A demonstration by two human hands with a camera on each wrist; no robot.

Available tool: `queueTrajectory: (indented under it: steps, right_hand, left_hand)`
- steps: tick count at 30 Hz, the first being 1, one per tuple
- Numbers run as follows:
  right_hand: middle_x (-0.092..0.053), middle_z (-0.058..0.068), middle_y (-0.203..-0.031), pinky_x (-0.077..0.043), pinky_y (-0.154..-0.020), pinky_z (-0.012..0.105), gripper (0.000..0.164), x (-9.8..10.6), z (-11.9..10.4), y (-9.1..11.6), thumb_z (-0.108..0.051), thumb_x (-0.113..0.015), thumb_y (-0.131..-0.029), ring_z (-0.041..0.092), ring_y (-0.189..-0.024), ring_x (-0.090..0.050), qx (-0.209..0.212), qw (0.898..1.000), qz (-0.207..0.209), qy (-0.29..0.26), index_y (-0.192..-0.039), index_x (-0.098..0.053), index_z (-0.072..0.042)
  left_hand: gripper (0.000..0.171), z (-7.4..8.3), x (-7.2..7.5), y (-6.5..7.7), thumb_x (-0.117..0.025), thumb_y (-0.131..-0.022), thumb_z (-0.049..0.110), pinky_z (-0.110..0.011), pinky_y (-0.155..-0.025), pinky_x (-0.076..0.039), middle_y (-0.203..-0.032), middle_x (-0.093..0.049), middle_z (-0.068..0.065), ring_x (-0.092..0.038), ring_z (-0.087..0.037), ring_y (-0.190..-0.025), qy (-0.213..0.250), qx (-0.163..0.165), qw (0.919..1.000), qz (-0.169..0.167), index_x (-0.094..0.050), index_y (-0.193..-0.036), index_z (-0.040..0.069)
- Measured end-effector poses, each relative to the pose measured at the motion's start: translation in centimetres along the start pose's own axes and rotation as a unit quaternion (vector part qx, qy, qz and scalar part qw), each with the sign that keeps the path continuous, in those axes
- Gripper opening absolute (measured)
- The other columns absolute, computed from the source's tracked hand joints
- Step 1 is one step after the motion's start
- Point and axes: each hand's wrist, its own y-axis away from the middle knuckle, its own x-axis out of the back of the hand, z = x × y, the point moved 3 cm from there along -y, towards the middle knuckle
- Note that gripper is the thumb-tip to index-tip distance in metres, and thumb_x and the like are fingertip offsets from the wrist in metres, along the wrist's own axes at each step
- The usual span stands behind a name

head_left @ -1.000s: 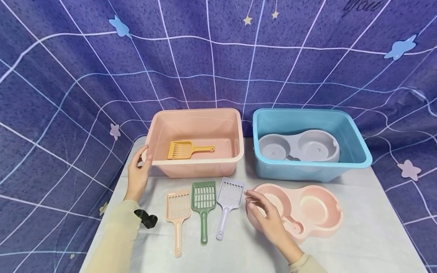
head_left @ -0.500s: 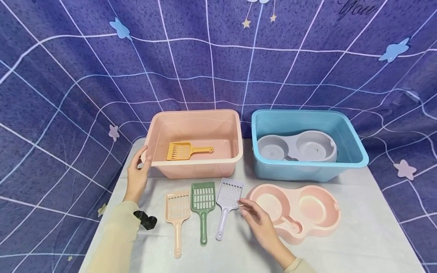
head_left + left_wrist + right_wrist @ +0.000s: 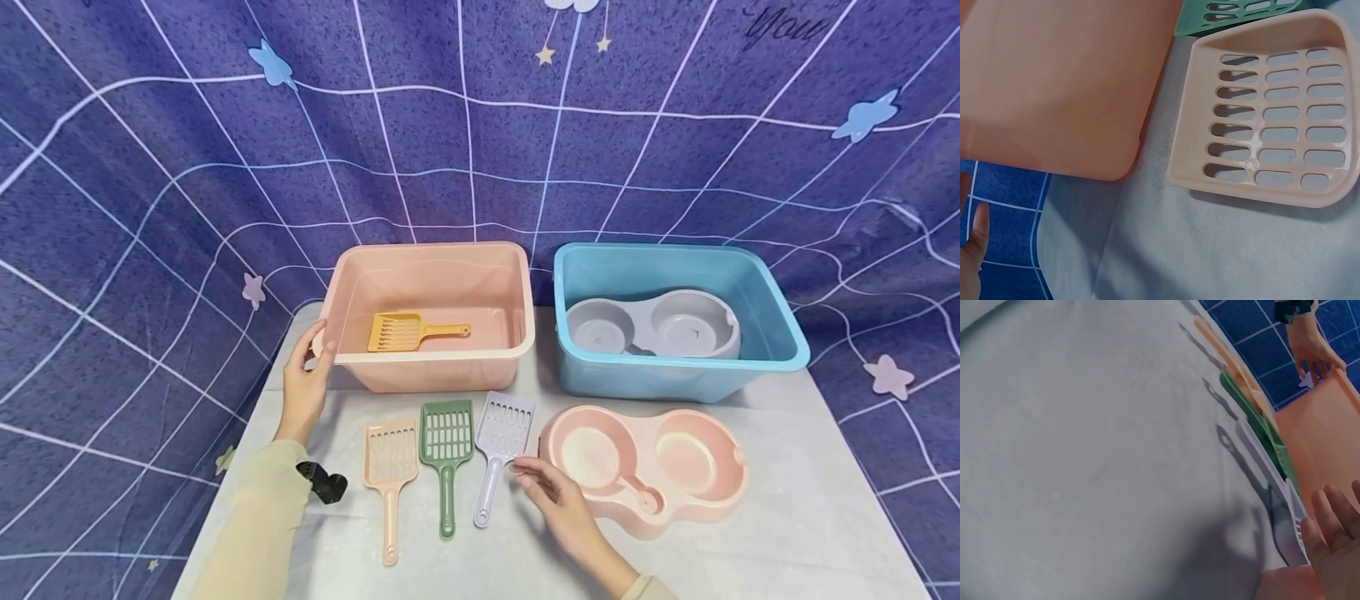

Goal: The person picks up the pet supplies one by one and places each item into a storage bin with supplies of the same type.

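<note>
My left hand (image 3: 305, 392) holds the left front corner of the pink litter box (image 3: 427, 375), thumb at the front and fingers along the side. An orange-yellow litter scoop (image 3: 397, 332) lies inside that box. Three slotted litter scoops lie in front: peach (image 3: 390, 467), green (image 3: 447, 454) and lilac (image 3: 504, 429). My right hand (image 3: 558, 508) hovers beside the lilac scoop's handle, fingers loosely bent and holding nothing. The right wrist view shows this hand (image 3: 1338, 537) with fingers apart, close to the scoop. Only fingertips of the left hand (image 3: 972, 250) show in the left wrist view.
A blue litter box (image 3: 675, 379) stands at the back right with a grey double pet bowl (image 3: 645, 321) in it. A pink double bowl (image 3: 648, 467) lies right of my right hand. A patterned blue-purple curtain (image 3: 480, 125) hangs behind the table (image 3: 810, 483).
My right hand has moved left and toward me, from over the pink double bowl to beside the lilac scoop's handle. My left hand stays at the pink litter box's corner.
</note>
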Motion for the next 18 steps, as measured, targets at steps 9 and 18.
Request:
queueTrajectory:
  steps: [9,18]
  right_hand:
    - [-0.068,0.014,-0.117,-0.046,-0.098,0.025,0.033,-1.0,1.2,0.4,-0.013,-0.062,-0.097,0.032,-0.110,-0.062,-0.031,0.999,-0.008,-0.014,-0.127,-0.061,0.000]
    - [-0.067,0.020,-0.116,-0.049,-0.093,0.024,0.033,-1.5,2.1,0.6,-0.009,-0.061,-0.098,0.029,-0.104,-0.065,-0.026,0.999,-0.006,-0.029,-0.128,-0.059,0.006]
  left_hand:
    - [0.047,-3.5,-0.2,-1.2,-0.054,-0.102,0.034,-0.026,-0.085,-0.034,-0.150,-0.045,0.001,-0.039,-0.015,-0.110,-0.017,-0.007,0.9997,0.014,-0.048,-0.148,0.024]
    - [0.047,-3.7,-0.2,-1.3,-0.054,-0.103,0.034,-0.027,-0.086,-0.033,-0.150,-0.044,0.001,-0.039,-0.015,-0.113,-0.018,-0.001,0.9997,0.016,-0.048,-0.148,0.023]
